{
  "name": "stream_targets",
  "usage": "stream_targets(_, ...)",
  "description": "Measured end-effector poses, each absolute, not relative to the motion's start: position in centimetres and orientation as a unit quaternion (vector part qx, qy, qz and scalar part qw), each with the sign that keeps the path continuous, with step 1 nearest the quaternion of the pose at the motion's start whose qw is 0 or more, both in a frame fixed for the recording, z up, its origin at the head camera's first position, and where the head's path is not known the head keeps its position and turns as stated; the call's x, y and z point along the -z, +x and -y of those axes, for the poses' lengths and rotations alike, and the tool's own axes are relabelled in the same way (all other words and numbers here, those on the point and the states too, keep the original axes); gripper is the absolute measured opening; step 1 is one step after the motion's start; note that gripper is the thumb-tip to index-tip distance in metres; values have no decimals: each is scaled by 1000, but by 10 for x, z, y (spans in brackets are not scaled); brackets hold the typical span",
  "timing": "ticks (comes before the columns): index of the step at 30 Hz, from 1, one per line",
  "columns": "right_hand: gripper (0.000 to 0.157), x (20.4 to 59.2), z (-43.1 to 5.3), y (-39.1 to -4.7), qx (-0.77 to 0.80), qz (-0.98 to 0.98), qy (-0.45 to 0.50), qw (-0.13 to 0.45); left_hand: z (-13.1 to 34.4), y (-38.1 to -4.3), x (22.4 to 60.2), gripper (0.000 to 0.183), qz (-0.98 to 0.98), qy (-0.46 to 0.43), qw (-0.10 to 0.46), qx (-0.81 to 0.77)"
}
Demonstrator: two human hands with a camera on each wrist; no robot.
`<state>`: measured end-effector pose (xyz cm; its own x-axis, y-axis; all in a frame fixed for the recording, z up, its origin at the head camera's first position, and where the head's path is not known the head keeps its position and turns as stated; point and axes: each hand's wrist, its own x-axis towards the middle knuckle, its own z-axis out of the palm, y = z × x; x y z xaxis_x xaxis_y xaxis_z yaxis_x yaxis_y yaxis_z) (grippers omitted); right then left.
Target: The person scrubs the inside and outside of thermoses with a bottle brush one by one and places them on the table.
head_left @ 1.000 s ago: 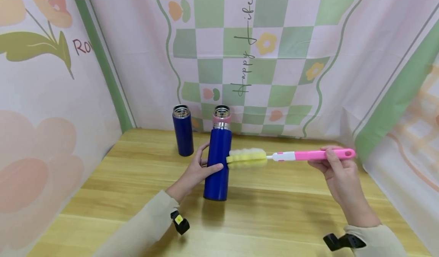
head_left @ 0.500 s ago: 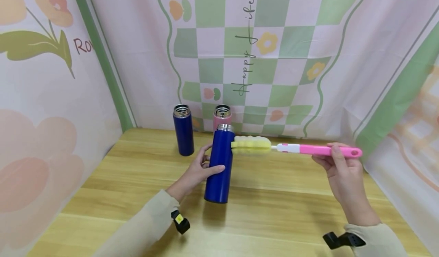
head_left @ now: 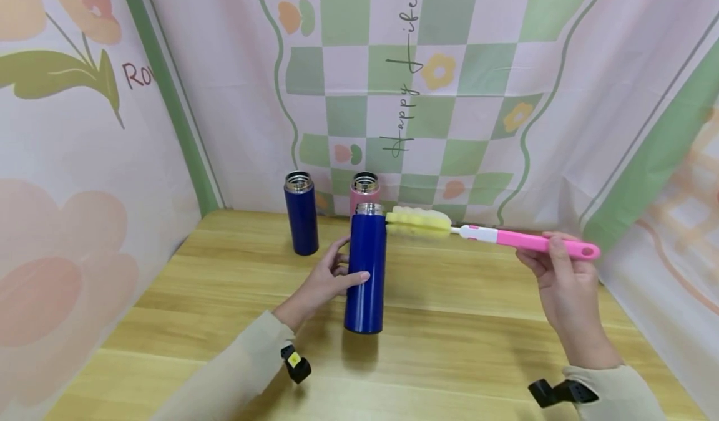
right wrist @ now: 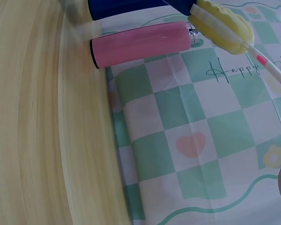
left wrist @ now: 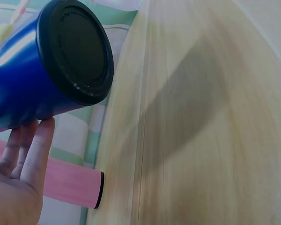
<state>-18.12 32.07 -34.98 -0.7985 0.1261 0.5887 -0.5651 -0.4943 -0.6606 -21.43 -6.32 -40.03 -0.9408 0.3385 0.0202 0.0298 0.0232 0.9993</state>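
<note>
My left hand [head_left: 322,280] grips an open blue thermos bottle [head_left: 366,252] from its left side, thumb across the front. The bottle stands nearly upright in the air, its black base [left wrist: 77,51] above the table in the left wrist view. In my right hand [head_left: 570,296] is a bottle brush, pinched by its pink handle [head_left: 525,241] near the end. Its yellow sponge head [head_left: 421,219] points left, with the tip right at the bottle's upper side, just below the steel neck [head_left: 370,209]. The right wrist view shows only a sliver of that hand.
A second open blue bottle [head_left: 302,221] stands at the back left of the wooden table [head_left: 269,246]. Behind the held bottle is an open pink bottle [right wrist: 140,44], partly hidden in the head view. A checkered curtain [head_left: 438,115] hangs along the back edge.
The brush head has moved up along the bottle's side from mid-body to near the neck, and the handle now slopes down to the right. The held bottle has shifted slightly right and straightened.
</note>
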Motion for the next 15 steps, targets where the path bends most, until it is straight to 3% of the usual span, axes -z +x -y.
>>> stream_targets(15, 28, 350, -322, -182, -847, 422, 289, 144, 66, -216, 397, 83, -670, 137, 89, -725)
